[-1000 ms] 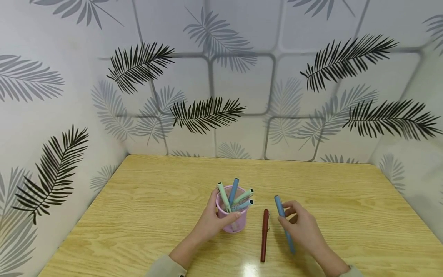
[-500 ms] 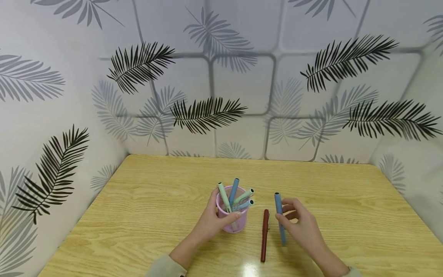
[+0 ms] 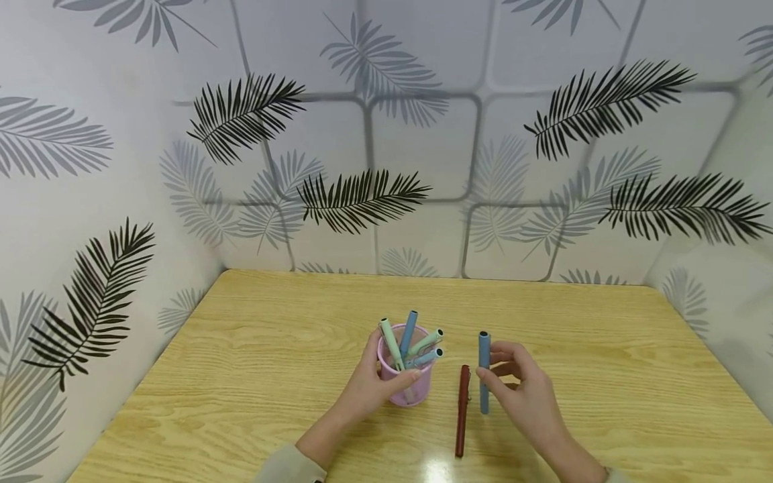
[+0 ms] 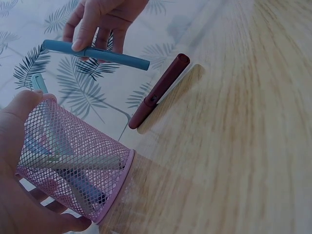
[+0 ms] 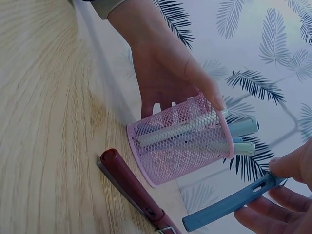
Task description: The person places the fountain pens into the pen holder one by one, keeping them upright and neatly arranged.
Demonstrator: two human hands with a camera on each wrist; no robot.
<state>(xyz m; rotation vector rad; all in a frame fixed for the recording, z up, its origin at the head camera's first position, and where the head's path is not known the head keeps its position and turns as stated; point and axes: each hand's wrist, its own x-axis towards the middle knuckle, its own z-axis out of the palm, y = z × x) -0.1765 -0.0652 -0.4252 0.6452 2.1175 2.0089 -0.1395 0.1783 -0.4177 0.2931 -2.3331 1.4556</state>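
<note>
My left hand (image 3: 376, 382) grips a pink mesh pen cup (image 5: 175, 146) that stands on the table, fingers round its side and thumb at the front near the rim. Two pale green pens (image 3: 390, 342) and two blue pens (image 3: 407, 332) lean inside it. To the right of the cup, my right hand (image 3: 524, 389) pinches a blue pen (image 3: 484, 376) between thumb and fingers, nearly upright and above the table. A dark red pen (image 3: 462, 410) lies on the tabletop between the cup and that hand, its clip facing right.
The wood-grain table (image 3: 253, 335) reaches back to a wall (image 3: 423, 147) with a leaf pattern. Similar patterned walls stand at the left and right sides. Light reflects off the table near its front edge.
The blue pen in my right hand has swung from a slant to nearly upright, and the hand has shifted slightly left. My left hand and the cup have stayed put.
</note>
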